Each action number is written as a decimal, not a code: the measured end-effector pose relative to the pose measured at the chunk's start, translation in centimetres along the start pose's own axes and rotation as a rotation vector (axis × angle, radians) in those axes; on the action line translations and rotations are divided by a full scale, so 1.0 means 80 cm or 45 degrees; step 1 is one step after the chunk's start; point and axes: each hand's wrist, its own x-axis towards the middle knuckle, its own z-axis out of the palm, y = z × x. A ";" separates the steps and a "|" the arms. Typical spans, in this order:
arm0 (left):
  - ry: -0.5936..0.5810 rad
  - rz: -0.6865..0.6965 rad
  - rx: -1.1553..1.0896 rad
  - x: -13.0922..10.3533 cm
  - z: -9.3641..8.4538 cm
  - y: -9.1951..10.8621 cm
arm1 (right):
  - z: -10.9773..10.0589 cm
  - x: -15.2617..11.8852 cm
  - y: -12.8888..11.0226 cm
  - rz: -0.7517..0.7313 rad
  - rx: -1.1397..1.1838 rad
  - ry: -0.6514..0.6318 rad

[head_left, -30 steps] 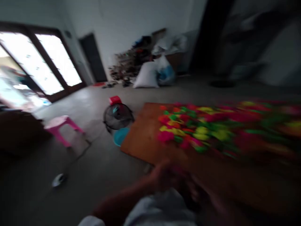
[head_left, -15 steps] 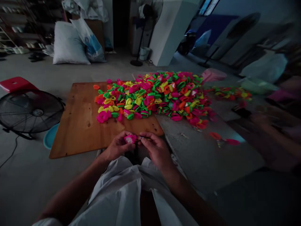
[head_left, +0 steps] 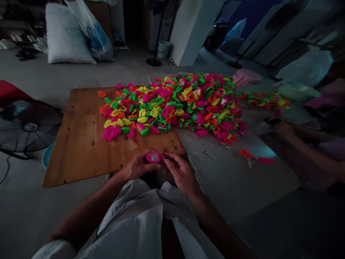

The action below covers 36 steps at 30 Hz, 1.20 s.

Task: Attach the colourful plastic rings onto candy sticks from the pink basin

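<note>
Progress, as judged: one pink ring piece (head_left: 154,157) in hand, at the near edge of the wooden board (head_left: 81,144). Left hand (head_left: 138,166) grip closed on it; right hand (head_left: 181,173) fingertips pinch its other side, wrists low. Beyond, the large coloured pile (head_left: 175,104) lies untouched on the desk (head_left: 229,180)

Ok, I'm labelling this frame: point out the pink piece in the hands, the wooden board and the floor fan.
pink piece (head_left: 154,157), head view, its middle.
wooden board (head_left: 81,144), head view, bare left part.
floor fan (head_left: 29,126), head view, grille near hub.
</note>
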 end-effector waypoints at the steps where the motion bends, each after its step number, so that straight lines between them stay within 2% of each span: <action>1: 0.010 0.015 0.034 0.002 0.000 0.000 | -0.002 0.003 0.002 0.005 0.009 0.023; 5: 0.071 0.044 0.216 0.006 -0.002 -0.001 | -0.008 0.015 0.008 -0.024 0.055 0.105; 12: 0.050 0.150 0.552 0.010 -0.005 0.006 | -0.006 0.026 0.004 -0.047 0.096 0.100; 20: 0.013 0.170 0.398 0.009 -0.006 -0.002 | -0.004 0.024 0.014 -0.061 0.165 0.075; 27: -0.011 0.235 0.364 0.012 -0.012 -0.005 | -0.005 0.024 0.012 -0.089 0.161 0.040; 33: -0.046 0.347 0.523 0.014 -0.016 -0.003 | -0.005 0.025 0.014 -0.118 0.091 0.103; 36: -0.022 0.335 0.651 0.016 -0.015 0.001 | -0.003 0.027 0.014 -0.153 0.088 0.136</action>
